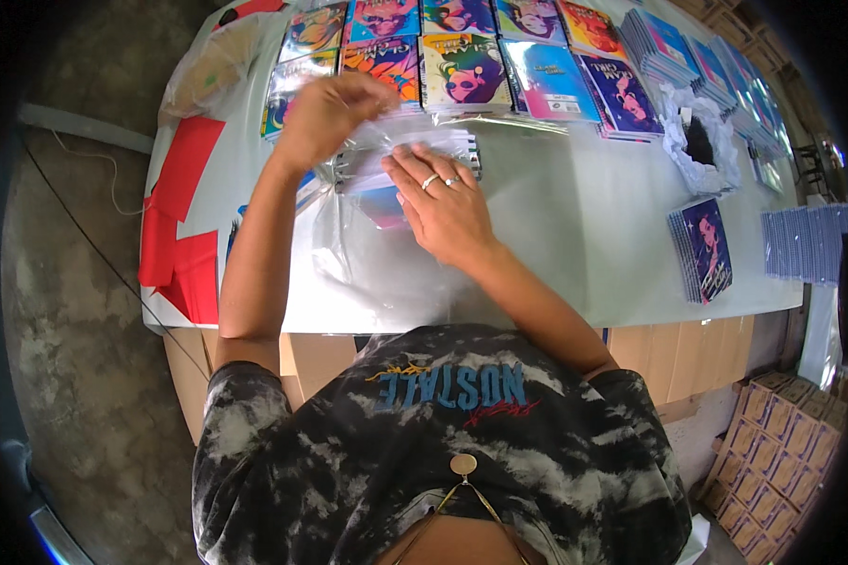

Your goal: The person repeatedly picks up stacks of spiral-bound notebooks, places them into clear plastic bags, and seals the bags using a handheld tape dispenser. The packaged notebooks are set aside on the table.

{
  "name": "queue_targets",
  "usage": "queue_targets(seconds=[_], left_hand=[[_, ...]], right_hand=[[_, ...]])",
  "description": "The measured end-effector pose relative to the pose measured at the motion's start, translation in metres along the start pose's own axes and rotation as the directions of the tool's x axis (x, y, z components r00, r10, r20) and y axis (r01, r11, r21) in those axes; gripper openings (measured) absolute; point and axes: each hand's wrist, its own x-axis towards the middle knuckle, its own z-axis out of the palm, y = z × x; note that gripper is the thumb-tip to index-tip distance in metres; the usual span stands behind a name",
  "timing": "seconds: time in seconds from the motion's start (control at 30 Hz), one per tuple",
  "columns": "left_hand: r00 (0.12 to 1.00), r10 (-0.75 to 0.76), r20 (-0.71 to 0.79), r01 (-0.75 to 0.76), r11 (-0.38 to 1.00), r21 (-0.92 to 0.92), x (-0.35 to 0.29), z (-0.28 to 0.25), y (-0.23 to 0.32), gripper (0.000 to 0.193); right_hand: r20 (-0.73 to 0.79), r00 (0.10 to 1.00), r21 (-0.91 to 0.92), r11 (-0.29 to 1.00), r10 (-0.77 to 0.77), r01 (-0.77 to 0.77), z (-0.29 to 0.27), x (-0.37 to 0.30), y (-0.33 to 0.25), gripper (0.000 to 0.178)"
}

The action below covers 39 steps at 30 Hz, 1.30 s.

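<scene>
Pale bench (575,273), busy upper centre of the frame

And here we are over a grey concrete floor (75,311) at the left of the frame, with cardboard boxes (773,443) banked up lower right. Bright notebooks (462,80) line the top of the picture, red pieces (188,169) lie along the left edge of the bench, and a dark-covered stack (707,250) sits by itself at the right.

But look at upper centre! There's the bundle (361,171), a pack of spiral notebooks with ring bindings showing at both ends, and clear plastic (344,250) spread around it and toward the near edge. The right hand (443,198) lies flat across it, fingers long and close together, pressing rather than gripping. The left hand (334,113) arches above the upper left corner, fingers loosely curled; whether they pinch any film, I cannot tell.

Now for the craft of it, as I judge it. The step in hand looks like smoothing the plastic over the pack. That flat right palm is a sound choice: steady, even weight should stop the pack sliding and leave the covers unbent. The left should draw the film snug, never hard, because those ring ends look the likeliest spots to snag or tear it. Push trapped air outward, square the notebooks first, and watch for loose folds toward the lower side!
</scene>
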Motion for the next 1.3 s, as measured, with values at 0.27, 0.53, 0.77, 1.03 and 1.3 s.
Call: queue_targets(seconds=[0.27, 0.53, 0.77, 1.03, 1.3], left_hand=[[0.992, 0.122, -0.026, -0.124, 0.985, -0.117, -0.016, 0.012, -0.028, 0.054], [0.872, 0.451, -0.188, -0.3, 0.799, 0.521, -0.065, 0.068, -0.01, 0.03], [0.881, 0.402, -0.249, -0.256, 0.849, 0.462, -0.084, 0.079, -0.005, 0.027], [0.843, 0.25, -0.477, 0.044, 0.851, 0.523, -0.121, -0.032, -0.063, 0.051], [0.697, -0.465, -0.546, 0.652, 0.727, 0.213, -0.202, -0.05, -0.198, 0.067]], right_hand=[[-0.012, 1.0, -0.008, 1.0, 0.014, -0.014, -0.003, 0.002, -0.002, 0.04], [-0.049, 0.998, -0.009, 0.999, -0.031, 0.031, 0.01, -0.007, 0.008, 0.03], [-0.506, 0.834, 0.4, 0.917, 0.222, -0.002, 0.022, 0.001, 0.0, 0.021], [-0.363, 0.932, 0.191, 0.978, -0.009, 0.084, 0.018, -0.008, 0.015, 0.013], [-0.344, 0.939, 0.199, 0.977, -0.004, 0.077, 0.022, -0.007, 0.015, 0.016]])
